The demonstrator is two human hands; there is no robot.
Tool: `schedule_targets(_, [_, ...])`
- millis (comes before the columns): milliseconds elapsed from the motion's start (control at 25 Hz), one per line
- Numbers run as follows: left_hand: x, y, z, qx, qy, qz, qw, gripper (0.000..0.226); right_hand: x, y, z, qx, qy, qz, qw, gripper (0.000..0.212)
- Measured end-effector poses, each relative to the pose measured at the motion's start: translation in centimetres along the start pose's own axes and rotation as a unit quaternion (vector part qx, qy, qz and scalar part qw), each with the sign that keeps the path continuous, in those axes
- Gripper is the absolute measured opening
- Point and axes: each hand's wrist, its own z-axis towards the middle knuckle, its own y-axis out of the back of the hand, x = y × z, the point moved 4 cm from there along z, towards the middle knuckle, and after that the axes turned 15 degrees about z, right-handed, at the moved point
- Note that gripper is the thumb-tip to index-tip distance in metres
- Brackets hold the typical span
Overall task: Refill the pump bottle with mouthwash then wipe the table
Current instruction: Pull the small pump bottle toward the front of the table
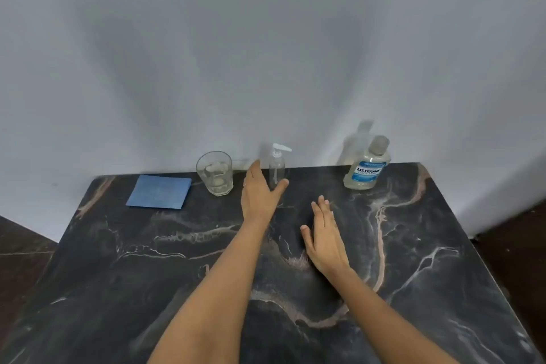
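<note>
A clear pump bottle (276, 164) with a white pump head stands near the table's far edge. My left hand (259, 195) is open just in front of it, fingers to its left and thumb under its right side, not closed on it. My right hand (322, 233) hovers flat and open over the table's middle, holding nothing. A mouthwash bottle (367, 167) with a blue label and a cap on stands at the far right. A folded blue cloth (159, 191) lies at the far left.
A clear drinking glass (215, 172) stands between the cloth and the pump bottle. The dark marble table (413, 245) backs onto a grey wall. Dark floor shows past the table's left and right edges.
</note>
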Motion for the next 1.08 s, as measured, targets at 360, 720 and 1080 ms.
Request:
schedule_targets(360, [-0.3,-1.7,1.9,-0.076,0.011,-0.094,0.993,0.04,-0.8,-1.1,0.2,-0.028,0.044,-0.023,0.998,0.056])
schedule_targets(720, [2.5,0.1,-7.9,-0.094,-0.098,-0.113,0.984,0.038,-0.1,-0.8,-3.7,-0.06,0.072,0.022,0.995,0.044])
schedule_targets(1080, [6.0,3.6,-21.8,-0.027,-0.178,-0.092,0.979,0.042,0.9,-0.6,-16.7,-0.06,0.071,0.047,0.995,0.045])
